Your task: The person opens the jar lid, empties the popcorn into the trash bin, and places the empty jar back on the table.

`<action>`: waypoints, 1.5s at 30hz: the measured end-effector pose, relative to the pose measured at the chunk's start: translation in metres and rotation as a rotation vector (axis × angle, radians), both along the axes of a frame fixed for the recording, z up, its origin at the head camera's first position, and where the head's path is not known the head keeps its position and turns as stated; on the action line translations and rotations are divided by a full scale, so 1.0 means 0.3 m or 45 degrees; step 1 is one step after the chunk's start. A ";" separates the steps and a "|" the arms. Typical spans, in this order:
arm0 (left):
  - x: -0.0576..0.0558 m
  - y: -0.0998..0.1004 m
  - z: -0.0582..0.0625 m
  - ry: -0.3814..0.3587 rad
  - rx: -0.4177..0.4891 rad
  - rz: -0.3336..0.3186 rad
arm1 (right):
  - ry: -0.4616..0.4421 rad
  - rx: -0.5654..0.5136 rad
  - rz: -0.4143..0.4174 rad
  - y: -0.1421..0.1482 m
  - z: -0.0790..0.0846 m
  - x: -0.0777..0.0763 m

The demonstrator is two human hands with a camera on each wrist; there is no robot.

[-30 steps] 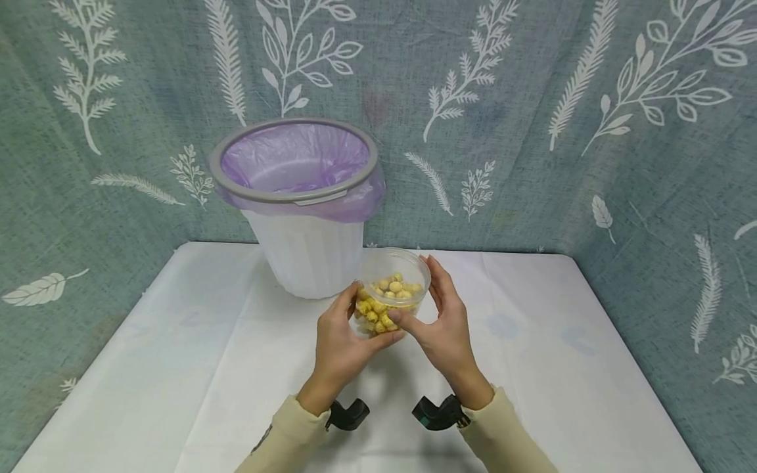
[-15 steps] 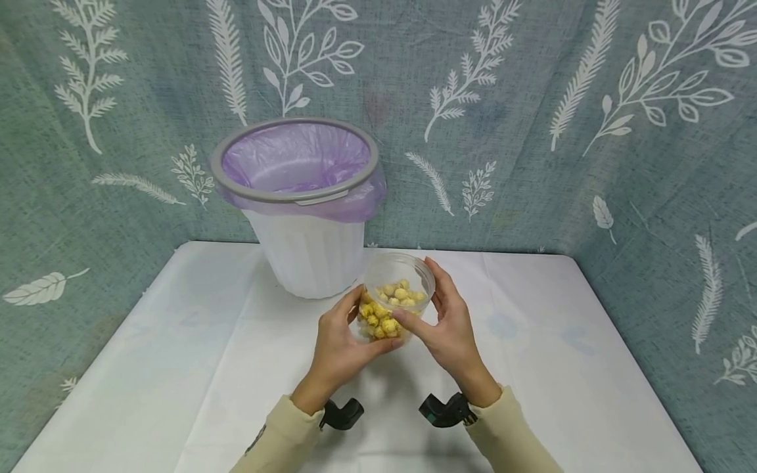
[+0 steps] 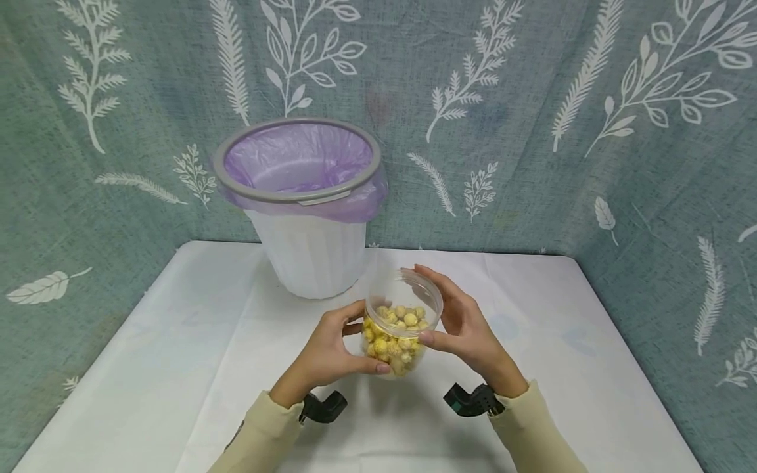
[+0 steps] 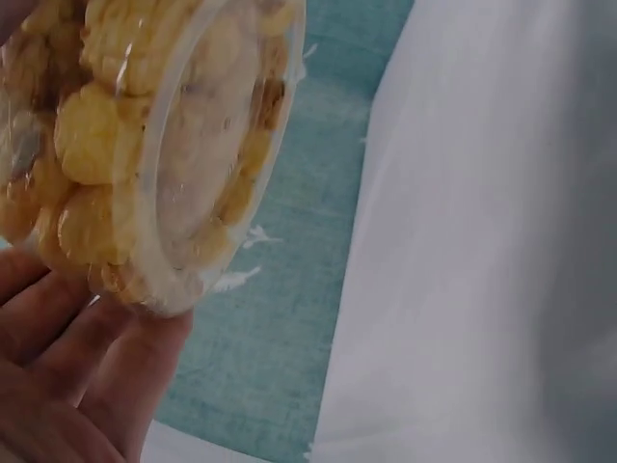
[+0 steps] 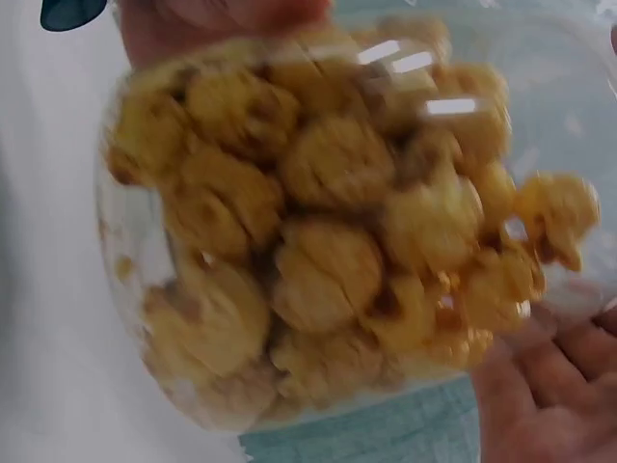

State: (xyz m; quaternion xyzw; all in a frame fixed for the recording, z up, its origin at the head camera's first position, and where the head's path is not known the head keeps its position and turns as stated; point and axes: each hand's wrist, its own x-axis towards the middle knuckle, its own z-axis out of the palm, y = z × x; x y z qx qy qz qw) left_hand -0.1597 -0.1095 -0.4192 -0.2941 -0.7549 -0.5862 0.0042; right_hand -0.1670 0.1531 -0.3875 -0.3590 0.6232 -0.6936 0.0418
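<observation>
Between both hands a clear plastic jar (image 3: 401,351) of yellow popcorn (image 5: 328,275) is held a little above the white table, its round top tilted toward the head camera. My left hand (image 3: 325,351) grips the jar's lower left side, thumb at the front and fingers behind. My right hand (image 3: 470,325) holds the right side near the rim, its thumb at the front edge and its fingers along the far edge. In the left wrist view, left-hand fingers (image 4: 135,371) touch the jar near its base. Whether a lid covers the top cannot be told.
A white trash bin (image 3: 310,253) with a grey rim and a purple liner bag (image 3: 301,161) stands on the table (image 3: 148,368), just beyond the jar to the left. A green leaf-patterned curtain (image 3: 396,131) hangs behind and along both sides.
Both hands have brought the jar nearer to the body and slightly right, away from the bin. The forearms have spread farther apart, and both hands still hold the jar.
</observation>
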 end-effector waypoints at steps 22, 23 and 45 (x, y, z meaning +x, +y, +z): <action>0.005 0.113 -0.036 0.277 -0.024 0.586 | 0.073 0.047 -0.640 -0.148 -0.018 0.026; 0.005 0.115 -0.037 0.279 -0.022 0.581 | 0.073 0.048 -0.647 -0.150 -0.018 0.027; 0.002 0.017 -0.017 0.000 0.010 0.066 | 0.023 -0.058 -0.072 -0.035 -0.001 -0.002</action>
